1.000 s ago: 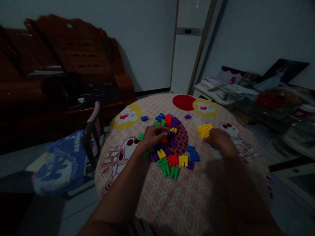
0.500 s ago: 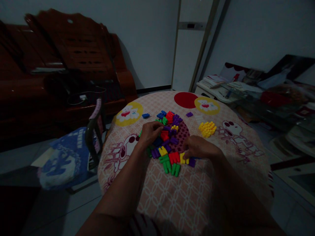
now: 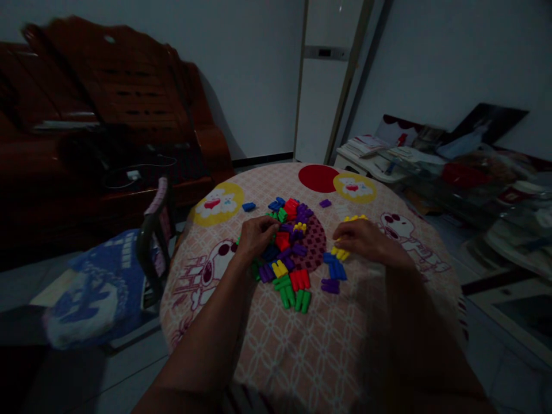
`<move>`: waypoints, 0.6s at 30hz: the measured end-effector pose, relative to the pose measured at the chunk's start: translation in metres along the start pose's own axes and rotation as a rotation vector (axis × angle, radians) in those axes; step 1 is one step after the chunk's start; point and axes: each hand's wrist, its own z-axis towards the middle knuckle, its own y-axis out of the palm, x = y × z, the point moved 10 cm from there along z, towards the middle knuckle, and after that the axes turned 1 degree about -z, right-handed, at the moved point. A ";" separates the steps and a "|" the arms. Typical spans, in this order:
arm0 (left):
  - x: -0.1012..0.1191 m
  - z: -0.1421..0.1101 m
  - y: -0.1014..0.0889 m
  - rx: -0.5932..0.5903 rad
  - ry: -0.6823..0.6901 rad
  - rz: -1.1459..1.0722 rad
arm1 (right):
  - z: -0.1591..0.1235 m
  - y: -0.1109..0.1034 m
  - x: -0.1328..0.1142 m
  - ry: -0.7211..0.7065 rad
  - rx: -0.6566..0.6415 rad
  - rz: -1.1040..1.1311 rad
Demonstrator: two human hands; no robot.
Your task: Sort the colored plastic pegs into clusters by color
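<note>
My left hand [image 3: 255, 237] hangs over the left side of a mixed heap of plastic building blocks. Its fingers are curled together, and I cannot make out anything between them. Around it lie a red block [image 3: 282, 241], a yellow block [image 3: 279, 268] and green blocks [image 3: 284, 291]. My right hand [image 3: 360, 238] is closed on a yellow block [image 3: 340, 253] at the near edge of the yellow pile [image 3: 356, 218], which it partly covers. Just below that hand are blue blocks [image 3: 334, 266] and a purple block [image 3: 330, 286]. A red block [image 3: 299, 280] lies to their left.
The round table wears a patterned cloth [image 3: 297, 351]. A single blue block [image 3: 249, 206] and a purple one [image 3: 325, 203] lie toward the far side. A chair with a blue cover [image 3: 103, 287] stands at the left, a cluttered glass table [image 3: 435, 178] at the right.
My right hand has moved right and away from me, from the near blocks to the yellow pile, taking a yellow block along. Blue blocks it covered now show. My left hand stays over the heap.
</note>
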 end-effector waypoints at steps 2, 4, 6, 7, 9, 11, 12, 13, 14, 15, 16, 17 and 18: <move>0.001 0.000 0.000 0.003 0.005 0.005 | -0.014 -0.041 0.051 0.171 0.207 -0.027; 0.002 -0.001 0.000 0.004 0.007 0.004 | -0.034 -0.068 0.100 0.403 0.318 -0.171; 0.003 -0.001 0.000 0.005 0.005 0.004 | -0.046 -0.072 0.135 0.573 0.286 -0.265; 0.003 -0.001 0.000 0.007 0.004 0.005 | -0.048 -0.068 0.147 0.623 0.247 -0.295; 0.003 -0.001 0.001 0.006 0.000 0.006 | -0.048 -0.059 0.158 0.673 0.191 -0.355; 0.003 -0.001 0.001 0.003 -0.001 0.006 | -0.046 -0.051 0.160 0.699 0.168 -0.437; 0.003 -0.001 0.001 0.003 0.001 0.008 | -0.045 -0.047 0.159 0.706 0.157 -0.466; 0.003 -0.001 0.000 0.005 0.003 0.012 | -0.044 -0.043 0.159 0.708 0.135 -0.474; 0.003 -0.001 0.000 0.006 0.005 0.016 | -0.043 -0.038 0.158 0.702 0.111 -0.466; 0.003 -0.002 0.000 0.007 0.006 0.022 | -0.043 -0.035 0.159 0.696 0.098 -0.456; 0.003 -0.002 0.000 0.007 0.007 0.027 | -0.043 -0.033 0.159 0.695 0.097 -0.452; 0.004 -0.002 0.000 0.005 0.008 0.031 | -0.043 -0.033 0.161 0.702 0.104 -0.457; 0.004 -0.002 0.000 0.004 0.009 0.033 | -0.044 -0.034 0.164 0.708 0.115 -0.465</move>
